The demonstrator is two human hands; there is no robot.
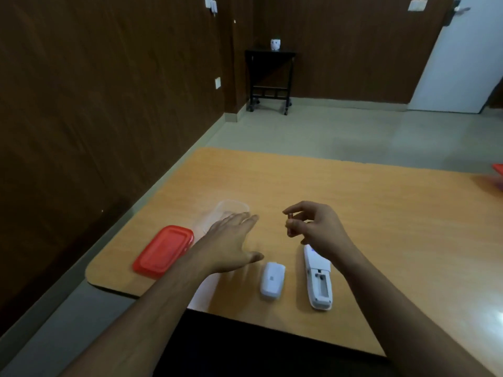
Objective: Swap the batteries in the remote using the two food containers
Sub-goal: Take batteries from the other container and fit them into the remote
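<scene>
A white remote (318, 281) lies face down on the wooden table (353, 202), its battery bay open and looking empty. Its white battery cover (272, 280) lies just to the left. My right hand (315, 227) hovers above the remote's far end, pinching a small dark-red battery (290, 225) upright between thumb and fingers. My left hand (231, 240) is spread flat, palm down, over the near edge of a clear lidless food container (231, 209). That container's red lid (163, 251) rests at the table's left corner. I cannot see into the container.
A second red-lidded item (498, 170) shows only as a sliver at the table's far right edge. Beyond the table lie tiled floor, a dark wood wall on the left, a black wheeled stand (269, 77) with a white pot, and a white door (460, 58).
</scene>
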